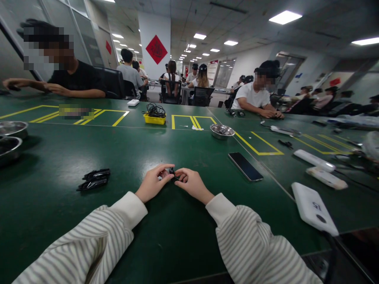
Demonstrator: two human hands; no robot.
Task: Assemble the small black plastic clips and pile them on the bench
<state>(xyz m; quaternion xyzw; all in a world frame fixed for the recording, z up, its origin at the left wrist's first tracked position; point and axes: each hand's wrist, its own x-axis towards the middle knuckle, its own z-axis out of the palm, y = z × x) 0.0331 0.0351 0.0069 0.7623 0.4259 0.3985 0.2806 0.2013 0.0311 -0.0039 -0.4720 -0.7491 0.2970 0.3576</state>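
Note:
Between my two hands, just above the green table (166, 244), is a small black part (172, 171) with a thin dark piece at its lower side. Its exact kind is too small to make out. My left hand (154, 180) closes on it from the left, with thumb and forefinger at its edge. From the right, my right hand (191, 183) pinches at its lower side with bent fingers. Left of my hands lie black bundles in shiny wrapping (94, 179).
A dark phone (245, 166) lies to the right, with white power banks (314, 207) beyond it. Ahead stand a metal bowl (222, 131) and a yellow tray (154, 119) of black cables. More metal bowls (10, 150) are at left. Co-workers sit across the table.

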